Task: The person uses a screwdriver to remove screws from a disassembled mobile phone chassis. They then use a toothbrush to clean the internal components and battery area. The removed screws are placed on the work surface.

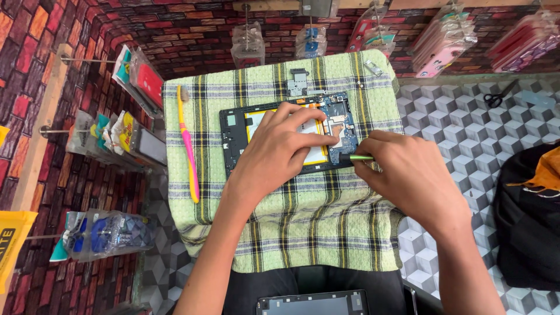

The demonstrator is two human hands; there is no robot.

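Nearest the lens we note a dark framed panel (pixel 313 303) lying at the bottom edge, over the person's lap and partly cut off. Above it spreads the largest item, a green plaid cloth (pixel 303 233), which covers the work surface and gives small parts a soft, non-slip bed. To the right sits a cube-patterned counter (pixel 466 128) bearing a black bag (pixel 525 221) and, well apart, a pair of scissors (pixel 496 98).

On the cloth's upper half lies the opened tablet (pixel 289 137), back removed, its yellow battery (pixel 312 153) and blue circuit board (pixel 341 122) exposed. We judge that our left hand (pixel 280 154) rests flat, fingers spread over the battery, to steady the device against the tool's push. Our right hand (pixel 408 175) pinches a slim green-handled tool (pixel 357 157), its tip meeting the board's lower edge; whether it is a driver or a pick we cannot tell.

A pink and yellow toothbrush (pixel 188 146) lies along the cloth's left side, clear of the work. A detached small grey part (pixel 296 81) sits just above the tablet, and a little metal piece (pixel 373 68) near the cloth's top right corner.

The left hand hides much of the battery and frame. Packaged accessories (pixel 134 140) hang on the brick-pattern wall, out of the way
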